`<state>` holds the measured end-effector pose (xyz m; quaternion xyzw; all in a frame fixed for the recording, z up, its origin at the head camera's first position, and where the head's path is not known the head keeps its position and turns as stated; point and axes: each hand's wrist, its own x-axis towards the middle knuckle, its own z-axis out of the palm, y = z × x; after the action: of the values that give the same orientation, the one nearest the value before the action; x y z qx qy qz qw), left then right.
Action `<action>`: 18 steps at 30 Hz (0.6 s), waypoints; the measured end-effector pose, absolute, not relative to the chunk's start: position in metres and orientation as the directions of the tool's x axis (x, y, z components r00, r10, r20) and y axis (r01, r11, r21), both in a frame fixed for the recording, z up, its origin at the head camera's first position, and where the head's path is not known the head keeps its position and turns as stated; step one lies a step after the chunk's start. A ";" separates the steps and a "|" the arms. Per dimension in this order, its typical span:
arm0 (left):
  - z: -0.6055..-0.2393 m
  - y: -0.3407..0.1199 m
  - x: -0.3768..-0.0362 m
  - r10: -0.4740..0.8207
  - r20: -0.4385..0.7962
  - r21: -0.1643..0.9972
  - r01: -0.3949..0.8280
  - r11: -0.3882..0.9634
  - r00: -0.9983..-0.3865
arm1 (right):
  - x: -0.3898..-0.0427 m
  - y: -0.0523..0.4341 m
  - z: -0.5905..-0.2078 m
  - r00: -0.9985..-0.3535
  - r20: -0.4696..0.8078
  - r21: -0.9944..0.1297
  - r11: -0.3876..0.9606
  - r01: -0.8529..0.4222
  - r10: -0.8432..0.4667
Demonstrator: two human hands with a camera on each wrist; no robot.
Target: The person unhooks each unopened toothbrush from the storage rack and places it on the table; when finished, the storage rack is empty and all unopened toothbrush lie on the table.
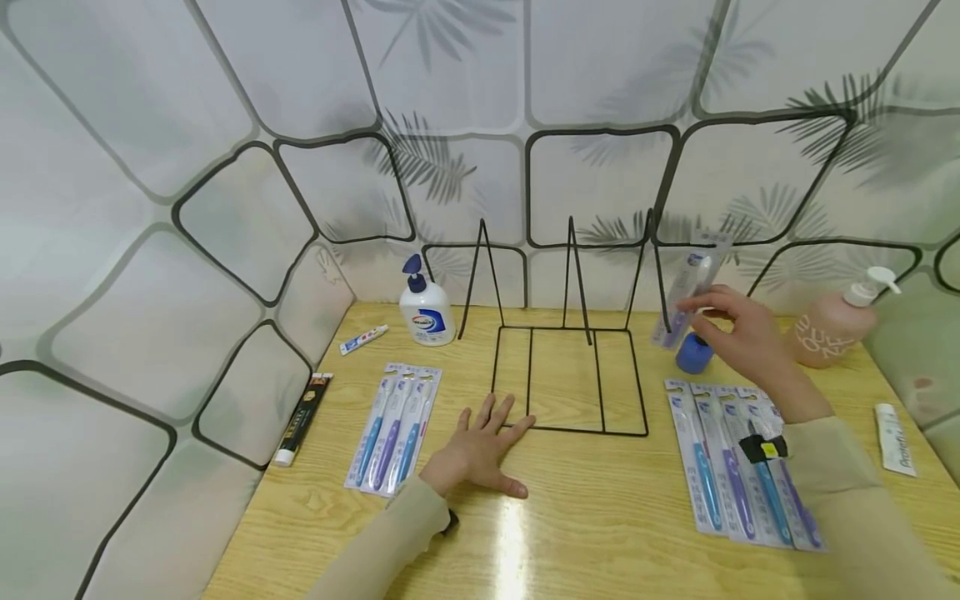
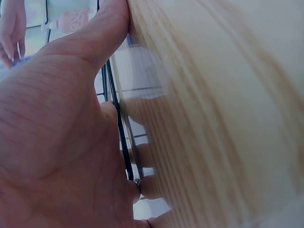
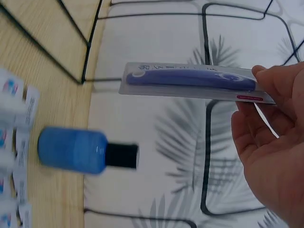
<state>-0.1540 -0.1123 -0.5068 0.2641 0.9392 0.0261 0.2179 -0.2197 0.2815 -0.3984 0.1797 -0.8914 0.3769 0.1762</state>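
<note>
My right hand pinches a packaged toothbrush with a purple handle, held up off the table at the right of a black wire rack. Just below it stands a small blue bottle with a black cap. My left hand rests on the table with fingers spread, its fingertips at the rack's front left corner. To the left of that hand lie several packaged toothbrushes, blue and purple. Several more packaged toothbrushes lie under my right forearm, which partly covers them.
A white pump bottle stands behind the left toothbrushes, near a small toothpaste tube. A black tube lies at the left edge. On the right are a pink pump bottle and a white tube. A patterned wall backs the table.
</note>
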 end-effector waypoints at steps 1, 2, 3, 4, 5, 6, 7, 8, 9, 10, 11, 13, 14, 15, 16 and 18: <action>-0.507 -0.112 -0.154 0.508 -0.395 0.164 0.485 0.859 -0.765 | -0.218 0.289 -0.399 -0.866 0.463 -0.609 0.642 -0.465 -0.188; -0.507 -0.113 -0.154 0.508 -0.394 0.163 0.486 0.859 -0.766 | -0.216 0.296 -0.400 -0.855 0.482 -0.612 0.625 -0.485 -0.192; -0.507 -0.113 -0.154 0.508 -0.393 0.159 0.487 0.859 -0.767 | -0.215 0.303 -0.402 -0.849 0.493 -0.615 0.615 -0.494 -0.190; -0.508 -0.113 -0.155 0.507 -0.393 0.158 0.487 0.859 -0.767 | -0.213 0.309 -0.403 -0.845 0.501 -0.615 0.609 -0.501 -0.189; -0.508 -0.113 -0.155 0.508 -0.392 0.158 0.487 0.859 -0.767 | -0.210 0.316 -0.404 -0.846 0.502 -0.619 0.609 -0.497 -0.180; -0.509 -0.114 -0.155 0.508 -0.391 0.156 0.488 0.859 -0.768 | -0.207 0.322 -0.405 -0.855 0.491 -0.628 0.612 -0.481 -0.168; -0.509 -0.114 -0.155 0.508 -0.390 0.158 0.488 0.858 -0.768 | -0.204 0.328 -0.405 -0.861 0.483 -0.627 0.623 -0.468 -0.160; -0.510 -0.114 -0.155 0.508 -0.390 0.157 0.488 0.859 -0.768 | -0.202 0.334 -0.406 -0.870 0.471 -0.633 0.631 -0.450 -0.148; -0.510 -0.114 -0.155 0.508 -0.390 0.160 0.487 0.859 -0.768 | -0.198 0.339 -0.407 -0.881 0.455 -0.633 0.648 -0.424 -0.133; -0.510 -0.114 -0.155 0.509 -0.390 0.164 0.486 0.858 -0.767 | -0.196 0.344 -0.408 -0.886 0.447 -0.627 0.664 -0.407 -0.121; -0.510 -0.114 -0.155 0.510 -0.389 0.166 0.486 0.858 -0.767 | -0.193 0.349 -0.409 -0.889 0.443 -0.624 0.673 -0.396 -0.113; -0.510 -0.113 -0.155 0.511 -0.389 0.168 0.486 0.858 -0.767 | -0.188 0.359 -0.412 -0.896 0.432 -0.613 0.696 -0.373 -0.100; -0.510 -0.113 -0.155 0.511 -0.388 0.168 0.486 0.858 -0.767 | -0.186 0.364 -0.414 -0.898 0.430 -0.606 0.707 -0.365 -0.095; -0.511 -0.113 -0.155 0.511 -0.386 0.167 0.487 0.857 -0.768 | -0.185 0.369 -0.416 -0.903 0.421 -0.602 0.717 -0.351 -0.088; -0.511 -0.113 -0.155 0.511 -0.386 0.165 0.488 0.857 -0.768 | -0.182 0.374 -0.418 -0.909 0.409 -0.591 0.735 -0.332 -0.083; -0.512 -0.113 -0.155 0.513 -0.386 0.165 0.490 0.856 -0.767 | -0.178 0.386 -0.422 -0.934 0.352 -0.580 0.769 -0.269 -0.060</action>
<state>-0.1546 -0.1127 -0.5117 0.2668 0.9395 0.0274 0.2132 -0.1778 0.3861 -0.4220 0.0888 -0.9270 0.3281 0.1587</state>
